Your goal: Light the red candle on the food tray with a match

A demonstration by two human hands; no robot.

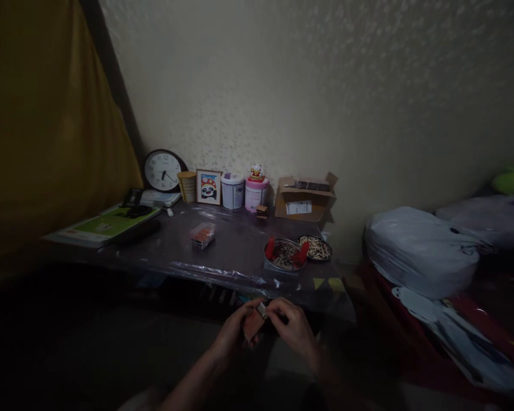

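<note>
My left hand (232, 330) is closed round a small orange-brown matchbox (253, 325), held tilted in front of the table's near edge. A pale inner part (261, 310) shows at the box's upper end. Against that end, my right hand (292, 326) has its thumb and fingers pinched together; what lies between them is too small and dark to make out. Beyond my hands on the table (235, 245) is a round tin (284, 257) of dark-tipped matchsticks with red pieces at its rim. Beside it lies a round lid or dish (314, 248) of more matchsticks.
A plastic-wrapped pack of small orange boxes (203, 235) lies left of centre. Along the wall stand a clock (163, 171), a panda picture (208, 187), canisters (232, 191) and an open cardboard box (302, 200). A green-covered book (107, 224) is at left, white bags (420, 248) at right.
</note>
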